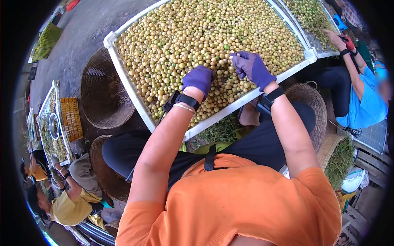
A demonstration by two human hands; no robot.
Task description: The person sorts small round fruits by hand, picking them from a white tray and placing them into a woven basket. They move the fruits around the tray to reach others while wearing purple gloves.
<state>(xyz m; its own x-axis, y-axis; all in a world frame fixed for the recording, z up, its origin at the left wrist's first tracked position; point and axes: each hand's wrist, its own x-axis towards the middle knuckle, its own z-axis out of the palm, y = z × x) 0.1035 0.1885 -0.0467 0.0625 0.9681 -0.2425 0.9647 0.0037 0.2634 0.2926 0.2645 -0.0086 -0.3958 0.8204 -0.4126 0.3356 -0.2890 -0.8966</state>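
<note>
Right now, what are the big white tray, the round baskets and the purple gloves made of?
The tray looks like hard white plastic: smooth, even rim, with a fine grid showing at its far edge. The baskets look like woven cane or bamboo: brown strips in rings. The gloves on the left hand and right hand seem to be soft knitted cloth, matte and creased, though that is hard to tell.

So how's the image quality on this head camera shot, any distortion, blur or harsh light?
Head view: strong fisheye bend, black corners, the white tray edges curve. Daylight is soft, without hard shadows or glare. The left hand and right hand look sharp over the fruit; the rim areas smear.
</note>
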